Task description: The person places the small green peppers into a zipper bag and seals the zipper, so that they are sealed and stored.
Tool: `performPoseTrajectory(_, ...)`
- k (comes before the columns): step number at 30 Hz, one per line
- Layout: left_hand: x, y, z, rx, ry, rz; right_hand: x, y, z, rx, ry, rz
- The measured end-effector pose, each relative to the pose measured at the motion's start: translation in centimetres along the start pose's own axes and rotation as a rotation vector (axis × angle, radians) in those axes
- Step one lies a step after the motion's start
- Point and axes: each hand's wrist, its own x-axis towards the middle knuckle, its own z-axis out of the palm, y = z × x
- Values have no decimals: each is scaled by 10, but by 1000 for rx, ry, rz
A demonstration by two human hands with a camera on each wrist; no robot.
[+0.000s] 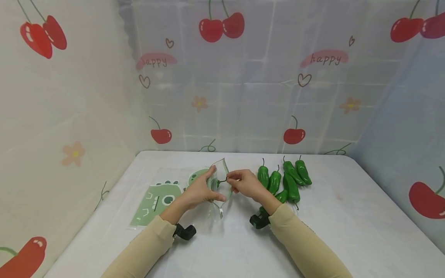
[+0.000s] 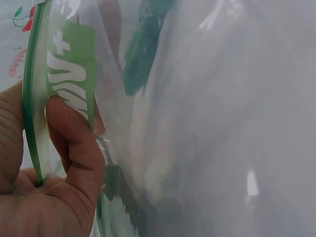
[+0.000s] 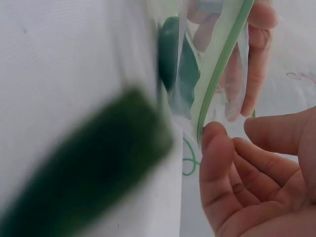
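My left hand (image 1: 199,192) holds a clear zip bag (image 2: 84,64) with a green zip strip (image 2: 32,113), fingers curled at its mouth. Dark green peppers (image 3: 170,54) show through the plastic. A pepper stem (image 1: 222,180) pokes out of the bag's mouth toward my right hand (image 1: 245,183). The right fingertips are right at that stem. In the right wrist view, a gap shows between two of these fingertips, one close against the zip strip; the bag hides part of the contact.
Several green peppers (image 1: 291,187) lie right of the hands; one blurred pepper (image 3: 94,168) is close to the right wrist camera. Flat bags with a green monster print (image 1: 158,200) lie at left on the white table (image 1: 347,224). Cherry-printed sheets (image 1: 257,96) surround it.
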Motion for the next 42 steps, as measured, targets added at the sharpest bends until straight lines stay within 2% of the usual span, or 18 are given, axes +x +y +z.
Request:
performPoseTrajectory(6,-1,1,0,-3,-9,2,1,1,5,-36,-41,-25)
performPoseTrajectory(20,0,0,-1,0,-26,1,-1,3,4,-9,-85,-81)
performPoseTrajectory(27,1,1,-1,-6,-31,5,-3,1,-8,-28,-106,-142)
performPoseTrajectory(42,2,-3,-1,-19,-9,-9,-7,6,-41,-120,-174,-178)
